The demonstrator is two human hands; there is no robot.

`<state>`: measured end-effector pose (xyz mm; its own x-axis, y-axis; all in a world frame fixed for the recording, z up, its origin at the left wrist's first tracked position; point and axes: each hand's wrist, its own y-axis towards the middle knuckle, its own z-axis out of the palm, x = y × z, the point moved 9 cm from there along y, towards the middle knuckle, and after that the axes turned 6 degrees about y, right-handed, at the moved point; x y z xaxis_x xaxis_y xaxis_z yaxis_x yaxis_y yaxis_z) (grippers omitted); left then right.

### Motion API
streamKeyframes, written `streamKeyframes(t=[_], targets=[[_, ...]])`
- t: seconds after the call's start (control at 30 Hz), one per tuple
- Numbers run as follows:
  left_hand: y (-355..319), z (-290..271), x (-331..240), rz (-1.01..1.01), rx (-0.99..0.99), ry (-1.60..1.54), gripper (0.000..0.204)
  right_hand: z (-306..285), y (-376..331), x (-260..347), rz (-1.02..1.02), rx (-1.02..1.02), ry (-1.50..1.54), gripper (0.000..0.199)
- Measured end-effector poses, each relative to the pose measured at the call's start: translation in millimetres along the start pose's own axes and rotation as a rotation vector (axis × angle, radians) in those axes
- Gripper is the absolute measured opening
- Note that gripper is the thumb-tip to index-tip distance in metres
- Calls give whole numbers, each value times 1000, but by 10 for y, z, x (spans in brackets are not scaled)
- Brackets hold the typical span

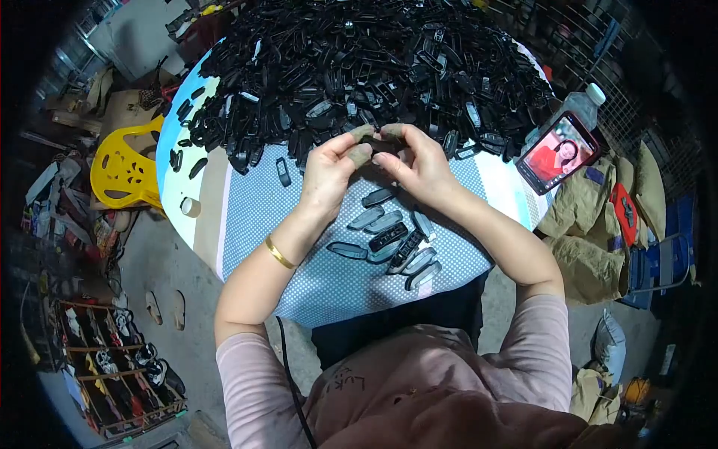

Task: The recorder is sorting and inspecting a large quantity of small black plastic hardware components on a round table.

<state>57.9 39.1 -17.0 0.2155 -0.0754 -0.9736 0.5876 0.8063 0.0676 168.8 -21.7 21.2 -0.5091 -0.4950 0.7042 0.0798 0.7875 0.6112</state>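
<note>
Dial laid over the table [239, 247], its centre as the hub, worker's seat at six o'clock. Two bare hands, both at work near the hub. Fingers of the left hand [326, 173] and of the right hand [426, 168] grasped one small dark piece [383, 143] between them, thumbs and forefingers meeting around it; its exact shape was mostly hidden. Greyish tips noted on several fingers; covering or stain, could not tell.

Toward six o'clock from the hands, on the dotted cloth [299, 292]: a loose cluster of oblong pieces [384, 222], ten by my count, some overlapping. Two near its middle looked darker and more detailed. One lone piece [283, 171] lay near the left hand, at nine o'clock.

Large pile of black pieces [374, 67], from ten through twelve to two o'clock; too many to count. At three, one phone [559, 154], screen lit; just beyond it, one clear bottle [580, 110] with a pale cap. One small round tub [190, 207] between eight and nine. Off the table: one yellow chair [123, 170] at nine, two slippers [179, 310] at eight. One gold bracelet [280, 252], left wrist.
</note>
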Motion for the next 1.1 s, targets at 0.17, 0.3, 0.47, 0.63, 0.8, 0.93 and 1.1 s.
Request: streamKeyframes(t=[0.17,0.3,0.47,0.63,0.8,0.93,1.1], targets=[[-31,87,-208,104,96,310,26,173,-89,-239,308,334,107,28],[-55,76,-233,99,139,392,25,179,-104,-89,141,284,-36,25],[-50,90,-320,208,82,392,25,150,-23,-73,178,343,13,25],[-267,277,-623,575,-18,881,46,-18,34,-475,507,352,459,34],[-327,414,-627,680,38,1072,48,-277,128,-450,192,140,-213,30],[-510,715,-581,843,333,1081,38,-178,86,-193,-20,165,-591,30],[-743,1005,-315,855,592,990,28,-153,44,-214,-59,121,-636,18]])
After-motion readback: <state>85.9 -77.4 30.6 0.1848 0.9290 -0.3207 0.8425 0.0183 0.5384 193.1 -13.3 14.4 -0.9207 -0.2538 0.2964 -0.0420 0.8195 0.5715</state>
